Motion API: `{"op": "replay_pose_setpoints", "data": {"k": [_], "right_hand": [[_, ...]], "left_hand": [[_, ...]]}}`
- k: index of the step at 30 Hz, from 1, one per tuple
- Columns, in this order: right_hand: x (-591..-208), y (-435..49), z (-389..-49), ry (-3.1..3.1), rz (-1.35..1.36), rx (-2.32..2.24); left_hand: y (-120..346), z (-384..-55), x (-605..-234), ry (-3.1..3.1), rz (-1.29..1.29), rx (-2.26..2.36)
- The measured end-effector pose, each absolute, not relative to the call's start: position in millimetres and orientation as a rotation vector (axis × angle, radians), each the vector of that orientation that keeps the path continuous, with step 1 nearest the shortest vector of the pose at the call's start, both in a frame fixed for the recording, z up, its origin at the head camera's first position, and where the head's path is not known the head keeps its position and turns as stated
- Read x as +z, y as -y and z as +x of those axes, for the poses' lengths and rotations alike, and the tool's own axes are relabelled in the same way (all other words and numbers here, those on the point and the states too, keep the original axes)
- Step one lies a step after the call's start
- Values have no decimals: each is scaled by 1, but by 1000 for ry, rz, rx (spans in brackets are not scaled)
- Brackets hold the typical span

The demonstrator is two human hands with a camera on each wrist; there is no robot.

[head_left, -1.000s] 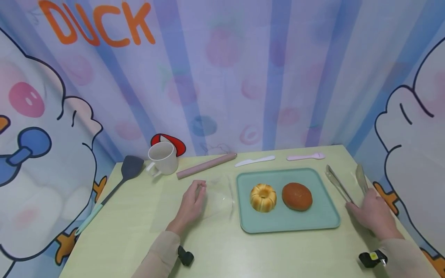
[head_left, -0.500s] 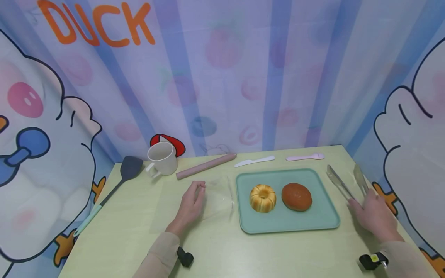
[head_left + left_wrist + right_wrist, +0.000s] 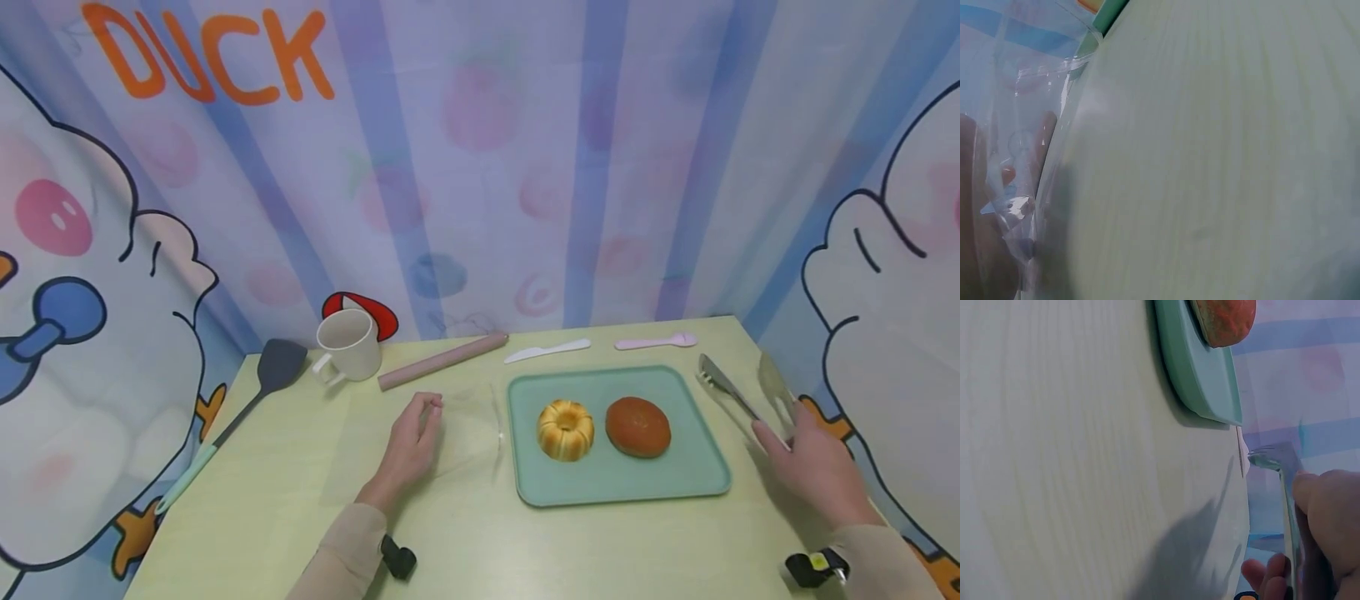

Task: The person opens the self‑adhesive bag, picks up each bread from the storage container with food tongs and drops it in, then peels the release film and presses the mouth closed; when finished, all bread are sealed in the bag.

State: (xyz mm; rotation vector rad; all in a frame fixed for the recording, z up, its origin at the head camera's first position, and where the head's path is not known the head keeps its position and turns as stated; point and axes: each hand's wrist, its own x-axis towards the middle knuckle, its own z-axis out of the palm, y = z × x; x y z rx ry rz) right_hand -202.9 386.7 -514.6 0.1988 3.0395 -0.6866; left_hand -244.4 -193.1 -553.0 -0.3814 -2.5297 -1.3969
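My left hand [image 3: 408, 443], its fingers curled, holds a clear plastic bag [image 3: 472, 437] just left of the green tray [image 3: 622, 490]. In the left wrist view, fingers show through the bag's film [image 3: 1054, 81]. At the table's right side, my right hand [image 3: 821, 475] grips metal tongs [image 3: 726, 385], whose two arms are spread apart with nothing between them. The right wrist view shows the toothed tip of the tongs [image 3: 1266, 456] raised above the table. On the tray lie a ring-shaped ridged bread [image 3: 566, 442] and a round brown bun [image 3: 637, 427].
Along the back lie a pinkish rolling pin [image 3: 442, 362], a white plastic knife [image 3: 547, 350] and a pink plastic spoon [image 3: 655, 342]. A white mug [image 3: 349, 346] stands left of them. A dark spatula [image 3: 277, 367] lies by the left edge. A printed curtain [image 3: 517, 167] walls the table.
My right hand has moved slightly toward the near right edge, and the tongs have turned a little, showing the teeth of one tip. The left hand and bag stay in place.
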Motion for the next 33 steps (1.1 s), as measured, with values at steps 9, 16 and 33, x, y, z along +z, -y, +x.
{"op": "replay_pose_setpoints", "data": {"k": [9, 16, 33], "right_hand": [[-505, -381, -199, -3124, 73, -732], [-496, -361, -194, -3262, -79, -778], [-489, -334, -188, -3095, -386, -929]], "left_hand": [[193, -245, -555, 2524, -390, -1395], [193, -246, -556, 2537, -387, -1401], [192, -246, -555, 2535, -400, -1411]]}}
